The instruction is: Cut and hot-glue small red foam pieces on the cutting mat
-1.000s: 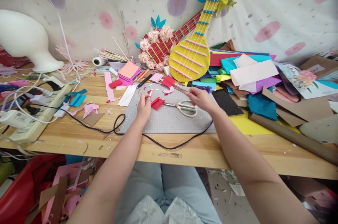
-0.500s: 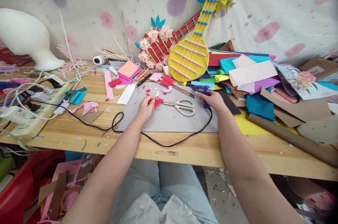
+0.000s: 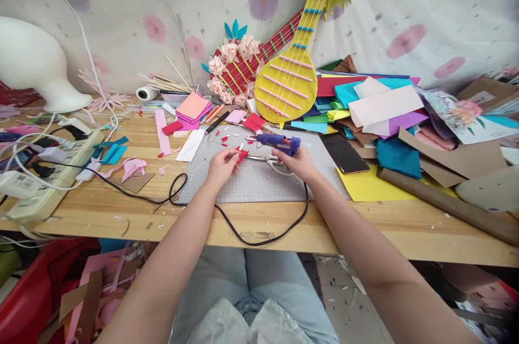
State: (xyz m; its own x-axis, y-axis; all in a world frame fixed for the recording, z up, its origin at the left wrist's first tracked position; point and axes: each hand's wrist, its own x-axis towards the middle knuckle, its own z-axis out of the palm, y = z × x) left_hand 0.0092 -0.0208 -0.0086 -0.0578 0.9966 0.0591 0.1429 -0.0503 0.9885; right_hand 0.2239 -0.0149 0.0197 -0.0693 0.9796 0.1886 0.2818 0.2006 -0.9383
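My left hand (image 3: pixel 222 169) is closed in a pinch on a small red piece of paper or felt (image 3: pixel 242 156), with a small white bit showing at the fingertips. My right hand (image 3: pixel 299 163) grips a blue hot glue gun (image 3: pixel 279 142), its nozzle pointing left toward the red piece but apart from it. Beneath the glue gun, a pair of scissors (image 3: pixel 279 168) with pale handles lies on the grey cutting mat (image 3: pixel 251 187), partly hidden by my right hand. Small red and white scraps (image 3: pixel 225 140) are scattered on the mat.
The glue gun's black cord (image 3: pixel 259 243) loops along the table front to a power strip (image 3: pixel 48 182). A phone (image 3: pixel 344 153) lies right of the mat. Coloured sheets (image 3: pixel 385 108) pile at the right. A yellow lute-shaped craft (image 3: pixel 287 87) leans at the back.
My right hand has lifted the glue gun off to the left, over the scissors, nearer my left hand. The phone has come into fuller view. My left hand keeps its pinch.
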